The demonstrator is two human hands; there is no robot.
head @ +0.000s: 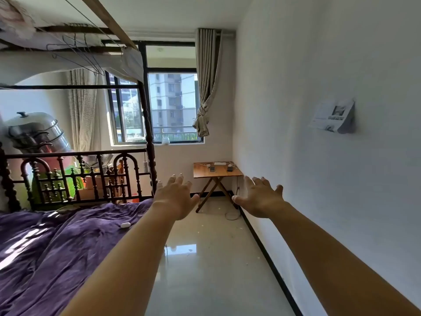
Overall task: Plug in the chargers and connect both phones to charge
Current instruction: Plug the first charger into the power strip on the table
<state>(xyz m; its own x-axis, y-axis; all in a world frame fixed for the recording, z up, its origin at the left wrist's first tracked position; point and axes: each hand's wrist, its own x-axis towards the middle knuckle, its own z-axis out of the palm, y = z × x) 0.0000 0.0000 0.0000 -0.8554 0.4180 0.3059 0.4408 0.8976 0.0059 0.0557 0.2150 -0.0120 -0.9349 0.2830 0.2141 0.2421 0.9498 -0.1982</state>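
Observation:
A small wooden folding table (218,173) stands in the far corner under the window. On it lie two phones, one (212,168) on the left and a darker one (230,169) on the right. Behind them sit a white power strip (219,163) and small white chargers (208,165) with thin cables. A white cord (232,215) trails on the floor beside the table leg. My left hand (175,195) and my right hand (259,197) are stretched out in front of me, palms down, fingers spread, holding nothing, well short of the table.
A bed with a purple blanket (57,247) and a dark carved wooden frame (79,174) fills the left side; a small white object (125,225) lies on it. A white wall (330,179) with a paper holder (333,118) runs along the right. Glossy floor (205,270) leads to the table.

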